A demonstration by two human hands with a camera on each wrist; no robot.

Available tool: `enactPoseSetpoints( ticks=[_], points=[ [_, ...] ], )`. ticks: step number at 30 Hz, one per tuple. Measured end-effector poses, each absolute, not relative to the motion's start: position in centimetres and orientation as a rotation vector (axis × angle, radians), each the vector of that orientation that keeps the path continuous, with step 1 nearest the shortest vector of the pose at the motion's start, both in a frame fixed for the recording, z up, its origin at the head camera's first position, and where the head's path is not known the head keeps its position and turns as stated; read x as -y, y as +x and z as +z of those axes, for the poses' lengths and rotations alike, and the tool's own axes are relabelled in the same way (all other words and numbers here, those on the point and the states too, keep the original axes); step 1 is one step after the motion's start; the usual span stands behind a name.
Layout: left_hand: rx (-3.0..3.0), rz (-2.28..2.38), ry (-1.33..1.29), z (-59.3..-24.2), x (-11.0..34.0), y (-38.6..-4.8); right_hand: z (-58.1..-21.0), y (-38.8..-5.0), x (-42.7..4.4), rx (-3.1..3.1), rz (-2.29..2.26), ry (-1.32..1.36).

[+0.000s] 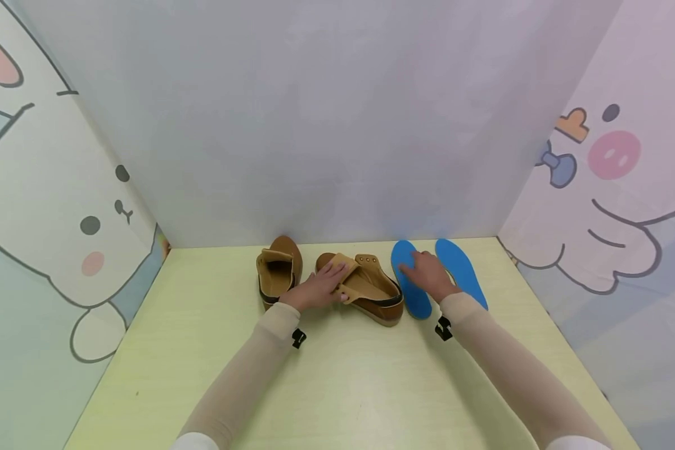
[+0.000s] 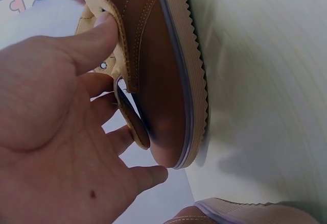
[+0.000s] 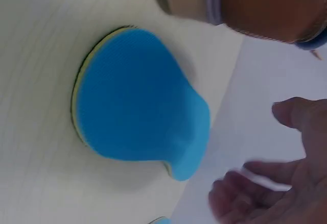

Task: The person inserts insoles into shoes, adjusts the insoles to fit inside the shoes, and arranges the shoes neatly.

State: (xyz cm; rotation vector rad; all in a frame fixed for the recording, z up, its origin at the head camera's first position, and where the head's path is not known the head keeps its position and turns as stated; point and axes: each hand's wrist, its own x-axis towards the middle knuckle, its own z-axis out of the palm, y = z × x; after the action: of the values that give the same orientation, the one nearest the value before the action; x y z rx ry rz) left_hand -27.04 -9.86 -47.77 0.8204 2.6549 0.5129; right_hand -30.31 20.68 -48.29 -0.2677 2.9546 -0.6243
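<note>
My left hand [image 1: 317,289] holds the opened brown shoe [image 1: 384,307] by its upper. In the left wrist view its thumb [image 2: 104,35] lies on the tan eyelet flap [image 2: 120,50], with the other fingers at the folded-forward tongue [image 2: 133,119]. Over the nearer blue insole [image 1: 416,301] is my right hand [image 1: 430,276], fingers apart and loosely bent. The right wrist view shows a gap between that hand and the blue insole [image 3: 138,101], which lies flat on the table.
A second brown shoe [image 1: 275,284] stands left of my left hand. Another blue insole [image 1: 462,269] lies farther right. The pale yellow table [image 1: 337,387] meets a grey back wall [image 1: 337,125]; cartoon-printed panels flank both sides.
</note>
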Motion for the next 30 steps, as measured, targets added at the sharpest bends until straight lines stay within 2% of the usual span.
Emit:
enactPoseSetpoints(
  ticks=[6, 14, 24, 30],
  points=[
    [-2.643, 0.532, 0.816, -48.0, 10.1, -27.0, -50.3, -30.8, -20.2, -2.924, -0.422, -0.049],
    [-2.653, 0.522, 0.815, -48.5, 10.2, -27.2, -51.3, -30.9, -20.0, -2.854, -0.477, 0.154],
    [-2.639, 0.52, 0.817, -48.2, 10.4, -27.1, -50.3, -30.4, -21.9, -2.779, -0.459, -0.008],
    [-2.626, 0.566, 0.842, -48.2, 10.4, -27.0, -50.5, -29.9, -22.3, -2.803, -0.442, 0.007]
  ],
)
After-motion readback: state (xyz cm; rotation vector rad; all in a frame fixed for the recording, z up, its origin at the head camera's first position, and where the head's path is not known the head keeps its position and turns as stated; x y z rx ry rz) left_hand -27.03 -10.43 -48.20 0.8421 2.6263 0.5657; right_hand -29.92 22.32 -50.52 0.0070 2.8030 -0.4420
